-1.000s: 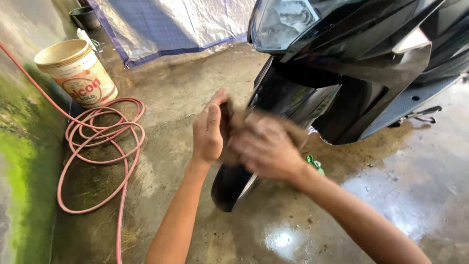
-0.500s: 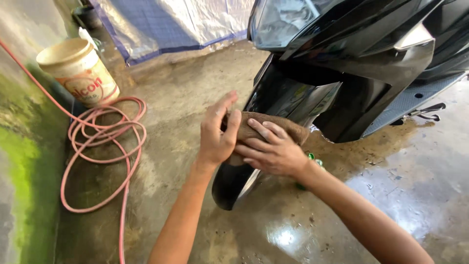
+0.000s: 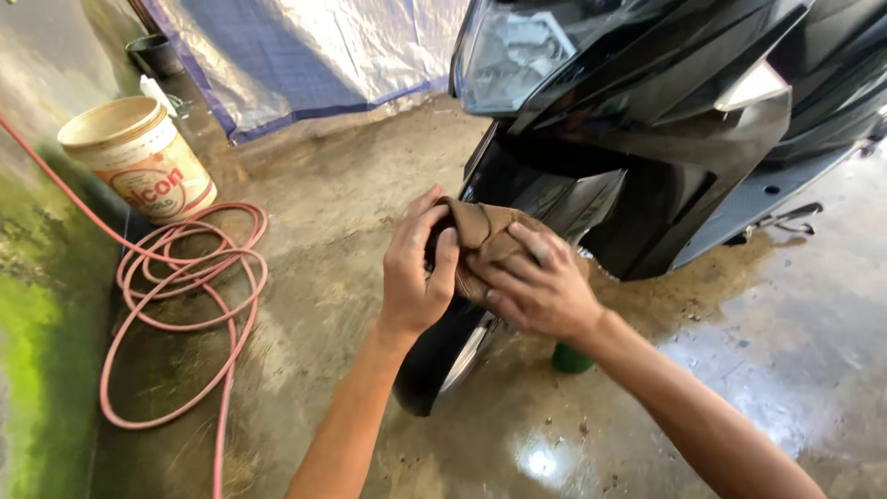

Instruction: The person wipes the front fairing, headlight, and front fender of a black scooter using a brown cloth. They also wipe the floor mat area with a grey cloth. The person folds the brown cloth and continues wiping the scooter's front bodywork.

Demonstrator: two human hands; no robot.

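Both hands, left hand [image 3: 418, 277] and right hand [image 3: 536, 288], now clutch brown cloth [image 3: 488, 236], probably hiding fender.

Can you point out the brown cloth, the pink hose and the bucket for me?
brown cloth [image 3: 488, 233]: head view, its folded top, between both hands.
pink hose [image 3: 189, 277]: head view, its coiled loops on the floor.
bucket [image 3: 148, 166]: head view, its side wall.
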